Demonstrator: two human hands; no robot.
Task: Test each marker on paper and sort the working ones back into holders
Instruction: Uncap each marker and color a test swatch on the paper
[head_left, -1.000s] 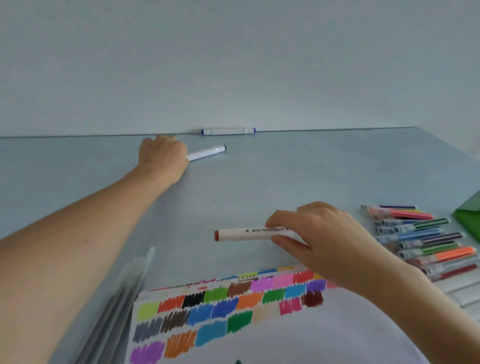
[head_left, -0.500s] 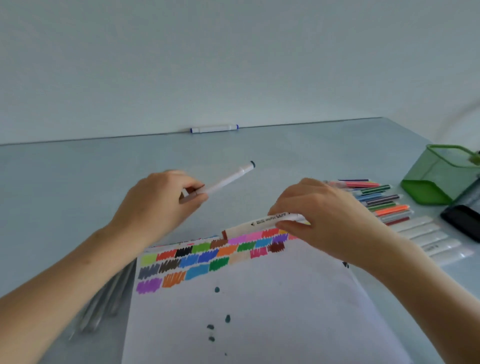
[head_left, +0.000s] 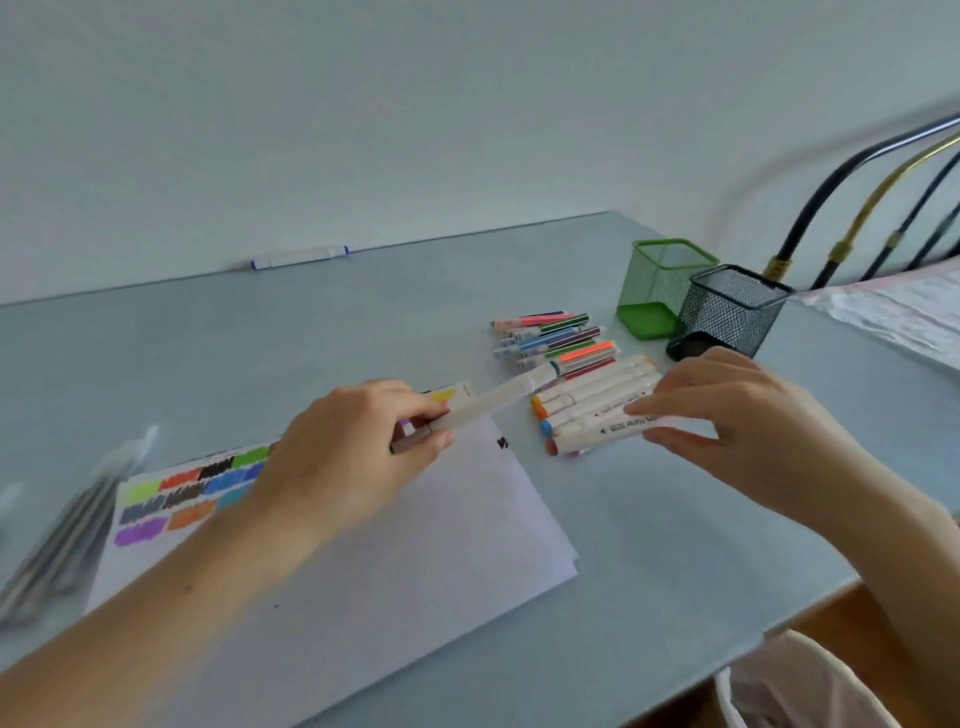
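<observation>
My left hand (head_left: 353, 457) grips a thin white marker (head_left: 493, 400) that points up and right, above the white paper (head_left: 395, 561) with its rows of colour swatches (head_left: 176, 499). My right hand (head_left: 727, 421) pinches a thick white marker with a red-brown cap (head_left: 587, 436), lying it at the near side of a row of thick white markers (head_left: 592, 395). Behind that row sits a bunch of thin coloured markers (head_left: 556, 338). A green mesh holder (head_left: 660, 286) and a black mesh holder (head_left: 727, 312) stand at the back right.
A white marker with blue ends (head_left: 300, 257) lies against the wall at the table's far edge. A clear plastic sleeve with dark pens (head_left: 57, 530) lies left of the paper, blurred. Metal bars (head_left: 852, 187) and a pale cloth (head_left: 893, 312) are at the right.
My left hand picked up the thin white marker from near the wall and brought it over the paper. My right hand carried the red-brown capped marker right to the row of thick markers. The view swung right.
</observation>
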